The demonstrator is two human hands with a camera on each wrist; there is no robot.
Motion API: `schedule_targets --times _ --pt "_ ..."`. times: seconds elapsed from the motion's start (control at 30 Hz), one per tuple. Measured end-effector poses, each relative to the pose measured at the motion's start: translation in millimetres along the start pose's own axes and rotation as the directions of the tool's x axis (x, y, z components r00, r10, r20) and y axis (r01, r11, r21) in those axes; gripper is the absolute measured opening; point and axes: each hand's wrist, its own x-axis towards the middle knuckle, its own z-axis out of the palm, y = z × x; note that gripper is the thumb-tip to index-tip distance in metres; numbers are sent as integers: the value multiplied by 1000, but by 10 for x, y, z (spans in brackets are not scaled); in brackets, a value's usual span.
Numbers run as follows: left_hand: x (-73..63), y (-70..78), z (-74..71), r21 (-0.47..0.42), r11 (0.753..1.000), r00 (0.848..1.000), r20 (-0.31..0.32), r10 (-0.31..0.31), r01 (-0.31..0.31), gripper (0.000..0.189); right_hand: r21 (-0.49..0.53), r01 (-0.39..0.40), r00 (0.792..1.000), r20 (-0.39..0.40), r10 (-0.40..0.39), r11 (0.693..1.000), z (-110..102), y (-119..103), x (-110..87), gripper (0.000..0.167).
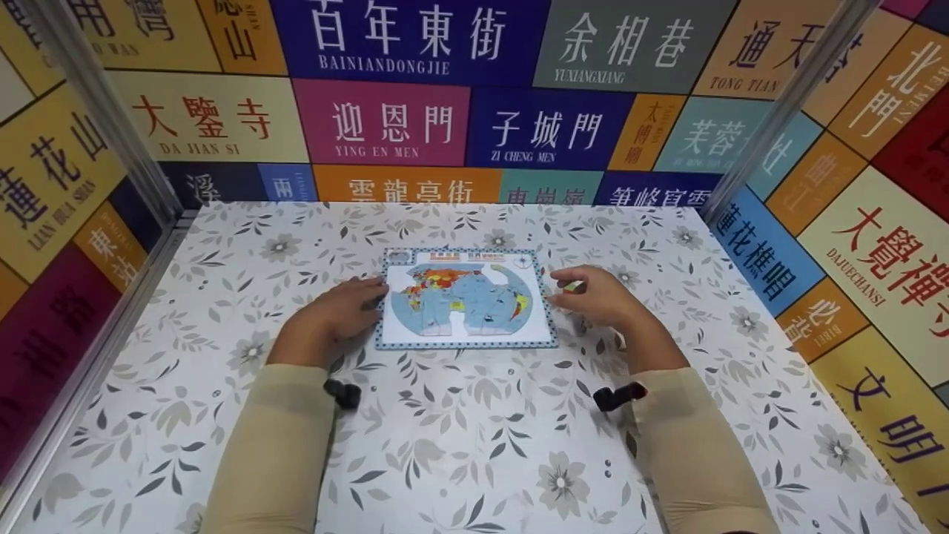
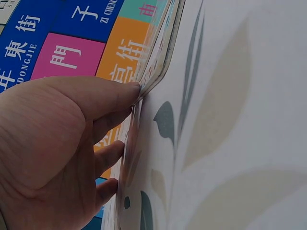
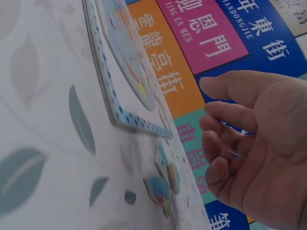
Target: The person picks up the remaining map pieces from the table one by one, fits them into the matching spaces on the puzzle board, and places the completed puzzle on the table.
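A world map puzzle board (image 1: 467, 345) with a blue dotted border lies flat in the middle of the table. White patches show in its map at the bottom and upper right. My left hand (image 1: 345, 305) rests at the board's left edge; in the left wrist view its thumb (image 2: 112, 93) touches the edge near a corner. To the right of the board hovers my right hand (image 1: 593, 297), fingers loosely bent and nothing between them in the right wrist view. Below it on the table lie several loose puzzle pieces (image 3: 157, 190), mostly hidden by the hand in the head view.
The table (image 1: 445, 445) wears a white cloth printed with grey leaves and flowers. Walls of coloured sign panels (image 1: 382, 122) stand behind it and on both sides. A small black device (image 1: 345, 393) sits at each wrist.
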Motion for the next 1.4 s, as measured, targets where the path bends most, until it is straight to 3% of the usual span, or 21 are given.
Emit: schedule_targets --times 0.27,0.4,0.7,0.9,1.17,1.4 --pt "-21 2 5 -32 999 1000 -1 -14 14 60 -24 12 1000 0 -12 1000 -77 182 -129 58" --pt "-25 -1 9 -31 1000 1000 -8 -5 5 60 -48 -20 1000 -1 20 999 -130 226 -173 60" --pt "-25 17 4 -78 996 999 11 -51 52 60 -36 -60 998 -15 59 998 -264 316 -282 64" --pt "-32 1 -2 -11 1000 1000 -12 22 -23 60 -49 -75 997 2 75 996 -317 440 -371 65" --pt "-25 7 -7 -50 998 1000 1 -22 22 60 -69 -56 998 7 56 996 -280 489 -326 64" --pt "-27 18 -10 -42 999 1000 1 -11 11 60 -43 -56 998 30 57 998 -188 527 -283 67"
